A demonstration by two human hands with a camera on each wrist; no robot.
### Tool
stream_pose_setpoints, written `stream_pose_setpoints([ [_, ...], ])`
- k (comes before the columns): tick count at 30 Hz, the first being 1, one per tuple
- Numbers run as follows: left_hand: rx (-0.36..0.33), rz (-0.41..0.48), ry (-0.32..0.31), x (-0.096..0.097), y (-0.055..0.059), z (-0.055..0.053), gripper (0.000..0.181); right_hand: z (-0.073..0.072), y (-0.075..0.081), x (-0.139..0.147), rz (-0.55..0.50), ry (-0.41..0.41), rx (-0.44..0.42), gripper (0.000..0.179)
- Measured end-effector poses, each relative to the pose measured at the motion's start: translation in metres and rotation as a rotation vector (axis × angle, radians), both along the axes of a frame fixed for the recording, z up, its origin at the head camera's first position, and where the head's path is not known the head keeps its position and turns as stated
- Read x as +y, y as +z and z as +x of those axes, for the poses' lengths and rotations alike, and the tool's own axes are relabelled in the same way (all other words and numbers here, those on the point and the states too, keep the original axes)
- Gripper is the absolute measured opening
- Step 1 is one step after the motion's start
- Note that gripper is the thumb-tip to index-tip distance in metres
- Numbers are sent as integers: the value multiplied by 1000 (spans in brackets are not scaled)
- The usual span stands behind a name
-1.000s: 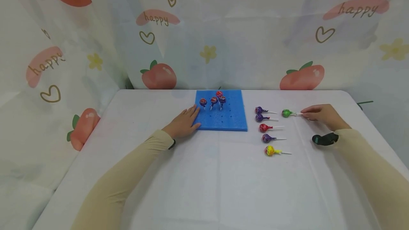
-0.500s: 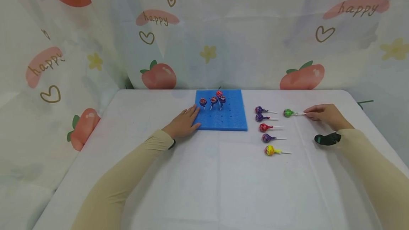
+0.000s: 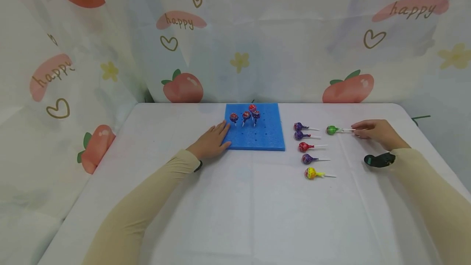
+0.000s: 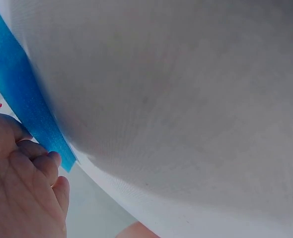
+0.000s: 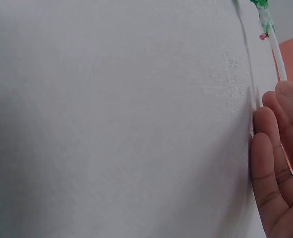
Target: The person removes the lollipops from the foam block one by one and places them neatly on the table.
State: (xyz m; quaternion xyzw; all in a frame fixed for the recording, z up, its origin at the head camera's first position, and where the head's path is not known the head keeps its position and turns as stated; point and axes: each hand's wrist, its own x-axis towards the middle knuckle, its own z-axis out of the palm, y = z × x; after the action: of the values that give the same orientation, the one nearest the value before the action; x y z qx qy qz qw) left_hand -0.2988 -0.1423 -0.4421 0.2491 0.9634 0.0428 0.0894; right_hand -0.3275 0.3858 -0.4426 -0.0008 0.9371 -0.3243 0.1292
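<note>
My right hand (image 3: 380, 133) pinches the white stick of a green-wrapped lollipop (image 3: 332, 130) near its end, low over the table at the right. In the right wrist view the thumb (image 5: 288, 90) lies on that stick, and the wrapper shows only partly at the top edge. My left hand (image 3: 209, 141) rests with fingers extended against the left edge of a blue foam board (image 3: 272, 134) dotted with small holes. Several lollipops (image 3: 246, 116) stand upright in the board's back-left part. In the left wrist view the board's side (image 4: 32, 94) runs just beyond the fingers.
Between board and right hand, a column of lollipops lies with sticks pointing right: purple ones (image 3: 307, 159), a red one (image 3: 303, 147) and a yellow one (image 3: 311, 173). A white cloth covers the table (image 3: 220, 216). A printed curtain (image 3: 294, 52) hangs behind.
My right hand has shifted slightly right with the green lollipop, then a little farther along its stick towards the end. The left hand and board have stayed put.
</note>
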Motion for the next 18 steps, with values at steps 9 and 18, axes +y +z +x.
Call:
stream_pose_setpoints([
  [9,12,-49,7,1,-4,-4,70,-1,1,-1,-16,-15,-4,64],
  [18,16,-39,-1,0,-4,-4,70,5,9,-4,-12,9,8,63],
])
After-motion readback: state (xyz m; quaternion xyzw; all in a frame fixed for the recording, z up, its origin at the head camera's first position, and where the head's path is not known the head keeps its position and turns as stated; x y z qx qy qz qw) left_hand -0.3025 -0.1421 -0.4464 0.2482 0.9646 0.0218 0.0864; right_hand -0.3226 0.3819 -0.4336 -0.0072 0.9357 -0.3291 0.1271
